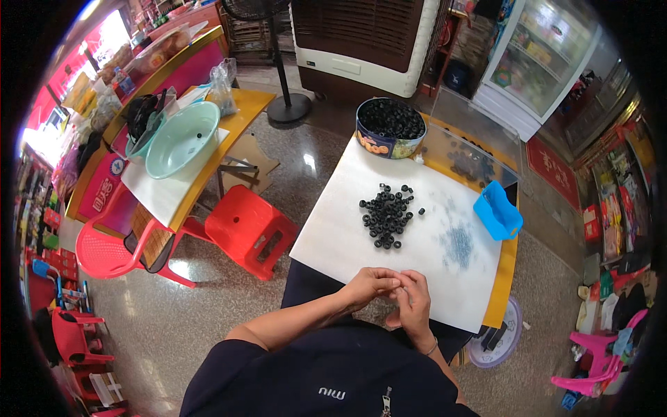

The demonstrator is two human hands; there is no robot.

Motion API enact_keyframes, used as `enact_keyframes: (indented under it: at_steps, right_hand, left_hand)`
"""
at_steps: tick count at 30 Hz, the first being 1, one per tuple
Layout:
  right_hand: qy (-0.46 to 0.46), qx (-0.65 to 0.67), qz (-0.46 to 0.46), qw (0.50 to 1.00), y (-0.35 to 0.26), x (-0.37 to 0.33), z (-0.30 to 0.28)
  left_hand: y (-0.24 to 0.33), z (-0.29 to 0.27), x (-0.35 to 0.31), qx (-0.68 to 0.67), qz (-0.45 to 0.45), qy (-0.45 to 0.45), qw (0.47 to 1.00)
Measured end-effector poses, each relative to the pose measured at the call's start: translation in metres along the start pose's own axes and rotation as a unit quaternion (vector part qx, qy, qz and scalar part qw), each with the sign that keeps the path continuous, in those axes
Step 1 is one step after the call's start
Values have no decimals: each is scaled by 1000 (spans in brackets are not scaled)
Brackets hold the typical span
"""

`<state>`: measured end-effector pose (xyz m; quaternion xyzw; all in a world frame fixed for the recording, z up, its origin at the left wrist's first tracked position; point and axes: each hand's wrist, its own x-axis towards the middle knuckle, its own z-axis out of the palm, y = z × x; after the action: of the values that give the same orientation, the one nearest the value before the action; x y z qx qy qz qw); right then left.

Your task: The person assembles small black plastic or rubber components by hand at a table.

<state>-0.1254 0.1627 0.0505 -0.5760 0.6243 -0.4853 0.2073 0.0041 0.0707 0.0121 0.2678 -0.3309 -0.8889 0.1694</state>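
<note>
At the near edge of a white sheet (333, 229) on the table, my left hand (372, 286) and my right hand (415, 306) meet, fingertips pinched together. Whatever lies between them is too small or hidden to make out. Just beyond my hands is a loose pile of small black round parts (386, 215), some with holes. To the right of the pile, many tiny thin bluish pieces (458, 247) lie scattered. A round printed tin (389, 147), full of similar black parts, stands at the far edge. An open blue plastic holder (499, 212) sits at the right edge.
A clear plastic box (479, 132) with dark parts lies behind the sheet. To the left stand a red stool (250, 229), a red plastic chair (108, 250) and a table with a pale green basin (182, 139). A fan base (288, 110) and an air cooler (361, 66) are beyond.
</note>
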Motion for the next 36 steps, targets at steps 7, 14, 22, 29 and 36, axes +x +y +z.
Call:
enact_keyframes:
  at_steps: [7, 14, 22, 29, 36]
  right_hand:
    - [-20, -80, -54, 995, -6, 5, -9]
    - [-8, -111, -72, 991, -3, 7, -10]
    - [-8, -100, -81, 992, -9, 4, -13]
    - [49, -56, -16, 997, -10, 5, -13]
    - [60, 68, 46, 995, -7, 17, -13]
  left_hand:
    - [0, -8, 2, 9, -15, -63, 998]
    - [4, -6, 5, -8, -34, -61, 998]
    - [0, -5, 4, 28, -2, -78, 997]
    - [7, -1, 4, -44, -12, -54, 997]
    - [32, 7, -2, -93, -16, -2, 996]
